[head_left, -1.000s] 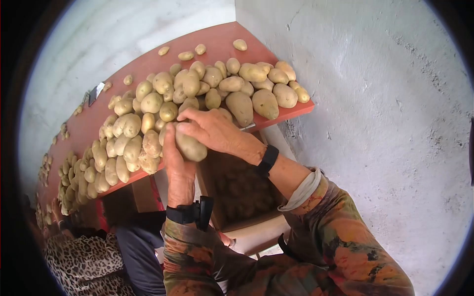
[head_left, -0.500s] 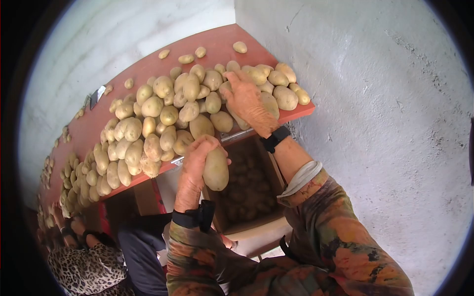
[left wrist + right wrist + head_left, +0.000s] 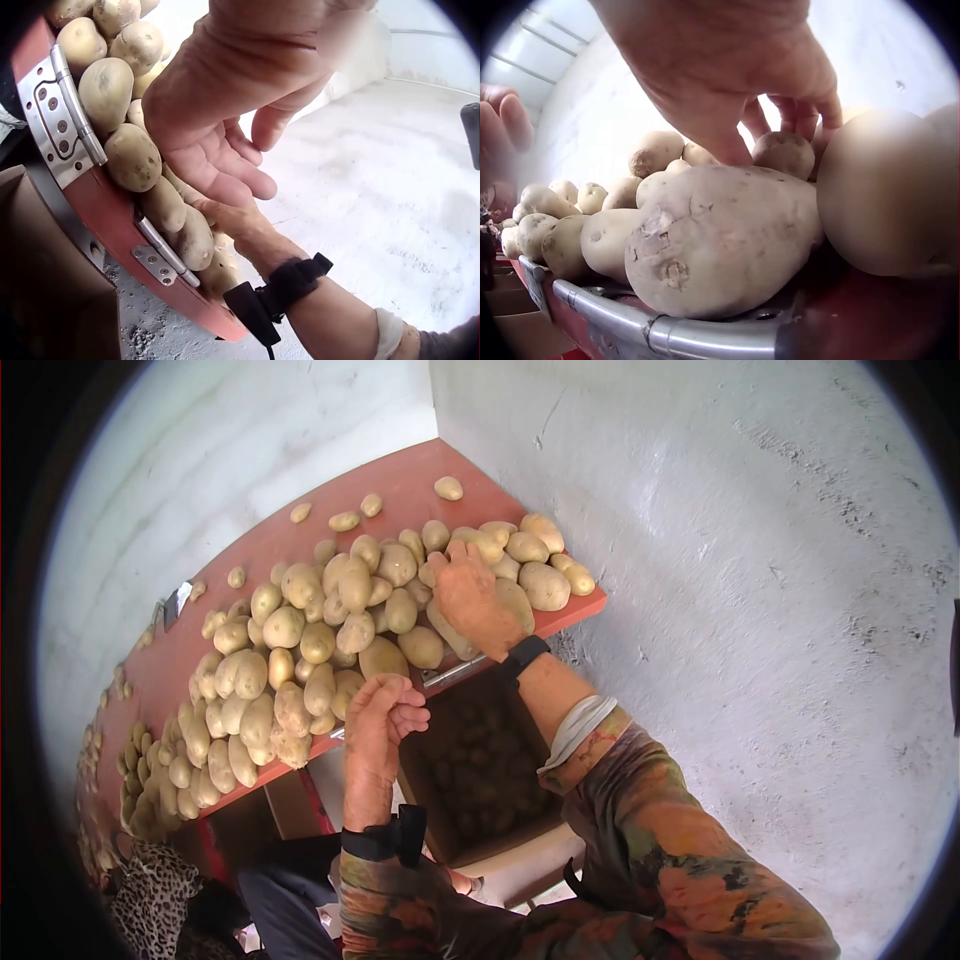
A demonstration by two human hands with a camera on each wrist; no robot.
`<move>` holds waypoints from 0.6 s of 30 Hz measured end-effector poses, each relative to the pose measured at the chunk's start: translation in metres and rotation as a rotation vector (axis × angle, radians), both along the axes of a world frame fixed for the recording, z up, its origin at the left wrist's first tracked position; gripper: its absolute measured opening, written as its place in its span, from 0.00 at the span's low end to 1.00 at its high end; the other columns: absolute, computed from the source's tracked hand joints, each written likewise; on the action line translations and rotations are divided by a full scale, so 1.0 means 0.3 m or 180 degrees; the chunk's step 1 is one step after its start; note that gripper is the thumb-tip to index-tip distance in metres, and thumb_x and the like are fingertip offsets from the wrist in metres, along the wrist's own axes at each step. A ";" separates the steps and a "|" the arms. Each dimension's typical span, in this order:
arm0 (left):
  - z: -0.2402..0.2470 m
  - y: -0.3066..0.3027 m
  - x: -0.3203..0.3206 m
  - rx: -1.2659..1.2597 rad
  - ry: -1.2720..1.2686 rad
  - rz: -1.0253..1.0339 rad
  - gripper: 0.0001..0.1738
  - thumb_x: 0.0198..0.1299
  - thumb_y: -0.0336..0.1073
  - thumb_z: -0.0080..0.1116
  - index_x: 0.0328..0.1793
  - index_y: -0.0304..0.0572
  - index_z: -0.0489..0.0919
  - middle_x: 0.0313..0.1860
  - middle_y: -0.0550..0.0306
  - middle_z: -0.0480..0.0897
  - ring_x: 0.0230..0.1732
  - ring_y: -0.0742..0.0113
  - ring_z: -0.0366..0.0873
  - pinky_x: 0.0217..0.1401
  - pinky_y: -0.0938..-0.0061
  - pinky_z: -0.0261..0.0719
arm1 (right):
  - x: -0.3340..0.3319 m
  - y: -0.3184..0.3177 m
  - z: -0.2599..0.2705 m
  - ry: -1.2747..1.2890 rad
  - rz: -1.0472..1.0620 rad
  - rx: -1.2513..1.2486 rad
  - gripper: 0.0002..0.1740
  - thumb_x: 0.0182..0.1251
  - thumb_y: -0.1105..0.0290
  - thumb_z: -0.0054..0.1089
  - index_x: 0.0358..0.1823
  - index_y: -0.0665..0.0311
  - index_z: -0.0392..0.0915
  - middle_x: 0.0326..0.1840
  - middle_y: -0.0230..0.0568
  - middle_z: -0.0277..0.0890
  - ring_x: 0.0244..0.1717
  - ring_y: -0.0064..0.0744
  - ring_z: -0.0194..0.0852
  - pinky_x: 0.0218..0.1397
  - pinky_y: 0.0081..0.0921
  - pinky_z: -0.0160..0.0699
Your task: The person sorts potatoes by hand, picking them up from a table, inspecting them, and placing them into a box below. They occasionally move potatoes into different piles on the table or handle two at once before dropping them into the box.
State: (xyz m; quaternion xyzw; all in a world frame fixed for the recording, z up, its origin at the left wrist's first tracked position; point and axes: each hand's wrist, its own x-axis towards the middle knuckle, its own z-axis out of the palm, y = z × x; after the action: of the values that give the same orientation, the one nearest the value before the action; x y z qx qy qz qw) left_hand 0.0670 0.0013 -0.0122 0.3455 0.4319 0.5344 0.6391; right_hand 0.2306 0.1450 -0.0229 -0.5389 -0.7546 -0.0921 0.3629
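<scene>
Over the front edge of the red table, my left hand (image 3: 383, 722) hangs with its fingers loosely curled and nothing in it; the left wrist view shows its bare palm side (image 3: 232, 112). My right hand (image 3: 474, 600) reaches into the potato pile (image 3: 290, 630) near the right end. In the right wrist view its thumb and fingers close round a small potato (image 3: 783, 154) that sits behind a big potato (image 3: 724, 240) at the edge. Another large potato (image 3: 889, 191) lies right beside that one. Below the left hand stands a deep box (image 3: 480, 760) with many potatoes inside.
Metal hinges (image 3: 71, 112) line the front edge of the red table (image 3: 420, 470). A rough grey wall (image 3: 720, 610) closes off the right side. A few small potatoes (image 3: 449, 488) lie toward the back. Another person in leopard print (image 3: 155, 900) is at lower left.
The potato that both hands held, then the left alone, is out of the left hand. My right hand moved from it up to the pile at the right. The head view shifted slightly.
</scene>
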 end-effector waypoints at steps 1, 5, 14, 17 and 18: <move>0.003 -0.002 0.002 0.0016 0.0002 -0.0005 0.09 0.63 0.38 0.54 0.39 0.38 0.76 0.27 0.54 0.81 0.23 0.68 0.80 0.26 0.76 0.81 | -0.001 -0.002 0.000 0.0047 -0.0020 0.0026 0.12 0.48 0.79 0.57 0.37 0.64 0.74 0.41 0.47 0.71 0.49 0.49 0.67 0.50 0.41 0.70; 0.006 -0.003 0.004 -0.0004 0.0022 0.0017 0.09 0.63 0.38 0.54 0.39 0.39 0.76 0.28 0.54 0.81 0.24 0.69 0.80 0.26 0.76 0.81 | -0.009 0.004 -0.014 0.0018 0.0072 0.0180 0.13 0.47 0.80 0.57 0.36 0.63 0.73 0.39 0.47 0.72 0.48 0.49 0.67 0.49 0.41 0.71; -0.007 0.009 0.006 0.0089 -0.0294 0.0232 0.12 0.65 0.40 0.52 0.40 0.37 0.77 0.28 0.53 0.81 0.25 0.68 0.81 0.27 0.75 0.82 | -0.010 -0.016 0.028 0.0277 0.0009 0.0120 0.11 0.52 0.76 0.58 0.38 0.61 0.72 0.37 0.47 0.74 0.46 0.49 0.68 0.47 0.41 0.71; -0.026 0.020 0.000 0.0122 -0.0505 0.0320 0.15 0.66 0.43 0.50 0.43 0.36 0.76 0.31 0.51 0.82 0.29 0.65 0.82 0.30 0.74 0.82 | -0.008 -0.056 0.100 0.1325 0.0536 -0.0148 0.12 0.58 0.72 0.59 0.45 0.60 0.74 0.38 0.45 0.74 0.44 0.42 0.71 0.47 0.35 0.73; -0.029 0.023 -0.002 0.0131 -0.0560 0.0356 0.18 0.67 0.45 0.49 0.46 0.36 0.75 0.33 0.50 0.82 0.31 0.64 0.82 0.31 0.73 0.82 | -0.006 -0.071 0.120 0.1860 0.0785 -0.0829 0.14 0.60 0.69 0.59 0.48 0.60 0.73 0.37 0.43 0.74 0.42 0.37 0.71 0.46 0.31 0.73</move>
State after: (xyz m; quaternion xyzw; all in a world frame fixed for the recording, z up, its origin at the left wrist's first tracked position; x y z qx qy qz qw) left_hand 0.0665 0.0082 -0.0208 0.2857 0.3817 0.6063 0.6365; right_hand 0.2289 0.1238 0.0131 -0.4890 -0.6836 0.2079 0.5003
